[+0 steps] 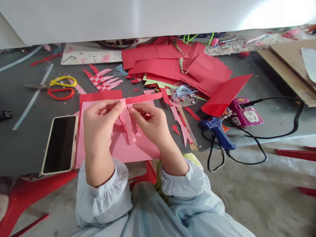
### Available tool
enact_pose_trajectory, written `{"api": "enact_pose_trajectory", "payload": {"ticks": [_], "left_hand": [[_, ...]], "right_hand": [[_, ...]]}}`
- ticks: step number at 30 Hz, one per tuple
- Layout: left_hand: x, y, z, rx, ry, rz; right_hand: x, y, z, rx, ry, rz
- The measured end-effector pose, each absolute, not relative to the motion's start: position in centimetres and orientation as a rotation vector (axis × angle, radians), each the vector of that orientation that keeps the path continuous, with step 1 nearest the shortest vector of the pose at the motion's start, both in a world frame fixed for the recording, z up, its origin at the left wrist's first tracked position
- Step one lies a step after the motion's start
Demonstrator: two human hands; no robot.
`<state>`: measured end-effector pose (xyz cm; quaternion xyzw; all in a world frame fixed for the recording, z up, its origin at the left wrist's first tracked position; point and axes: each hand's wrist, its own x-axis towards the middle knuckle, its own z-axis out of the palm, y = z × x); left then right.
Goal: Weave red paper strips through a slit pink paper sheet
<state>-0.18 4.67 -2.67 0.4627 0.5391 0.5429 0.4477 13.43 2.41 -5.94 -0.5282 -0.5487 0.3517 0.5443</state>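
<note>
My left hand (100, 123) and my right hand (150, 121) are held close together above a pink paper sheet (138, 148) that lies on a red sheet (98, 96). Both pinch a cluster of paper strips (129, 126), pink and red, some hanging down between my fingers. A long red strip (145, 97) runs across the top of the cluster toward the right. My left thumb and forefinger press its upper left end; my right fingers grip the strips from the right.
A phone (60, 143) lies left of the sheets. Farther left are scissors (58, 87) with yellow and red handles. A woven red-pink piece (102, 80), a red paper pile (177, 64), a blue glue gun (218, 131) with black cable and a pink box (244, 113) surround them.
</note>
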Motion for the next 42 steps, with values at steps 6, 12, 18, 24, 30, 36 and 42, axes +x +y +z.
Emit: {"api": "enact_pose_trajectory", "payload": {"ticks": [6, 12, 18, 24, 30, 36, 42], "left_hand": [[-0.12, 4.57, -2.53, 1.155, 1.314, 1.304], [0.08, 4.55, -2.57, 1.148, 1.295, 1.315], [0.01, 4.54, -2.76, 1.146, 1.271, 1.318], [0.12, 4.51, -2.62, 1.125, 1.292, 1.299], [0.04, 4.54, -2.69, 1.148, 1.293, 1.332], [0.02, 4.61, -2.68, 1.143, 1.294, 1.332], [0.14, 4.48, -2.56, 1.177, 1.276, 1.337]], "right_hand": [[13.32, 2.47, -5.98, -1.23, -1.223, 0.832], [13.22, 2.45, -5.82, -1.215, -1.193, 0.888], [13.4, 2.48, -5.58, -1.154, -1.158, 0.974], [13.58, 2.46, -5.44, -1.145, -1.17, 1.05], [13.76, 2.5, -5.45, -1.156, -1.219, 1.092], [13.83, 2.52, -5.44, -1.17, -1.217, 1.132], [13.8, 2.77, -5.59, -1.16, -1.054, 1.222]]}}
